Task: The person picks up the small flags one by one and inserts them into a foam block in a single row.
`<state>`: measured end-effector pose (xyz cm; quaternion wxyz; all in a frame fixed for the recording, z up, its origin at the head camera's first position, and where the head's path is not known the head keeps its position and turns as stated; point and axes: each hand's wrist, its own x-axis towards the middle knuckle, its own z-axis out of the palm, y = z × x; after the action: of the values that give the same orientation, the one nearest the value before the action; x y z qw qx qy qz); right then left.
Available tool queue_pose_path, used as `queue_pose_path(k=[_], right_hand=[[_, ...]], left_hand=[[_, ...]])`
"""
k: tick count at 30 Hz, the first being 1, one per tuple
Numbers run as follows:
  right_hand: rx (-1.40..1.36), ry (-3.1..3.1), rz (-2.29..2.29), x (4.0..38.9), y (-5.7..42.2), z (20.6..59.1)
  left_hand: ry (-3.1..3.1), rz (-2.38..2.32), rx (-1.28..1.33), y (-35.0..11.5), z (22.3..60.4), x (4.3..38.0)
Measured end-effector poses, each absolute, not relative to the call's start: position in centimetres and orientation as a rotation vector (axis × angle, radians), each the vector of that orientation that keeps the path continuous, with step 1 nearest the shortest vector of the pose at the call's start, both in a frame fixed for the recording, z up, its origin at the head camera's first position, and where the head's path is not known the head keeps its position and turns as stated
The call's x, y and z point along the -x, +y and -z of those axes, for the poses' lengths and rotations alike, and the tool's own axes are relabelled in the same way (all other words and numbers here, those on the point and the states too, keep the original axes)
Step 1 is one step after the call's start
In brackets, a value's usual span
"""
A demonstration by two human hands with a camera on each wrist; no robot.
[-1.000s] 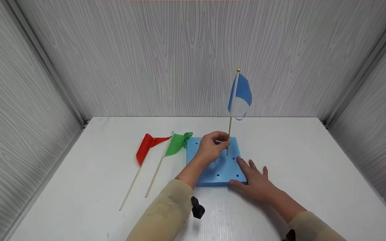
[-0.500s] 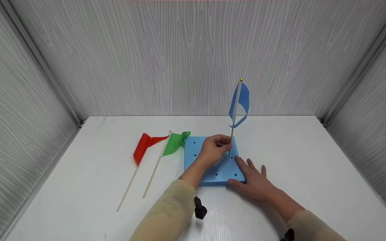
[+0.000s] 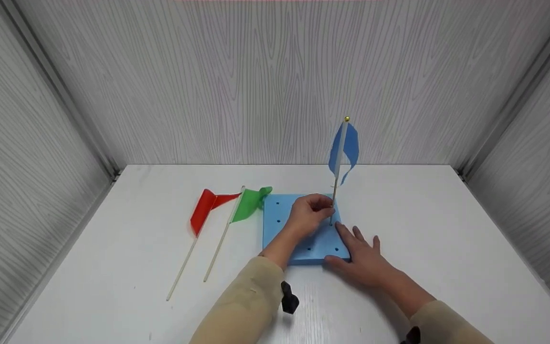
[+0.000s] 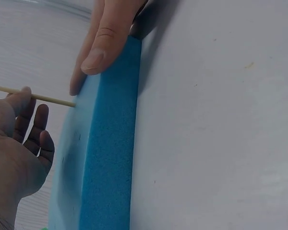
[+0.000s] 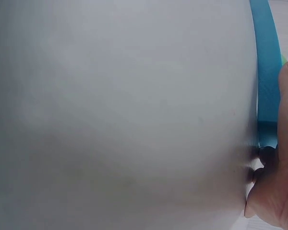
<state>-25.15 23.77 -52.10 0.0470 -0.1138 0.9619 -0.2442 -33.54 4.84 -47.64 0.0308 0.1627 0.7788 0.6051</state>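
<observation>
My left hand [image 3: 309,215] pinches the thin wooden stick of a blue flag [image 3: 351,143] between thumb and fingers. The flag stands nearly upright, gold bead on top, leaning slightly right. Its lower tip is right at a hole near the right edge of a blue foam block [image 3: 322,241]. In the left wrist view, the stick [image 4: 57,100] meets the face of the block [image 4: 108,143]. My right hand [image 3: 363,260] rests against the block's front right corner, fingers spread and fairly straight, thumb along the front edge. My left forearm hides part of the block.
Left of the block, a green flag [image 3: 246,205] lies on the white table [image 3: 399,200], its cloth touching the block's back left corner. A red flag [image 3: 202,212] lies farther left. Several small holes dot the block. Grey wood-grain walls [image 3: 232,86] enclose the table.
My left hand has moved slightly right and toward me, lowering the blue flag so its tip comes to the hole by the right edge. My right hand has stayed at the block's corner.
</observation>
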Motion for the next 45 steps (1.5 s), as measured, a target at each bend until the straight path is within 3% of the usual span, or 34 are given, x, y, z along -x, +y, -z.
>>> queue_pose_path(k=[27,45], right_hand=[[0.379,2.922,0.767,25.0,23.4,51.9],[0.322,2.910,0.755,25.2,23.7,51.9]], left_hand=[[2.483,-1.745,-0.442,4.4,48.4,32.8],[2.414,-1.833,-0.504,-0.4,45.6,32.2]])
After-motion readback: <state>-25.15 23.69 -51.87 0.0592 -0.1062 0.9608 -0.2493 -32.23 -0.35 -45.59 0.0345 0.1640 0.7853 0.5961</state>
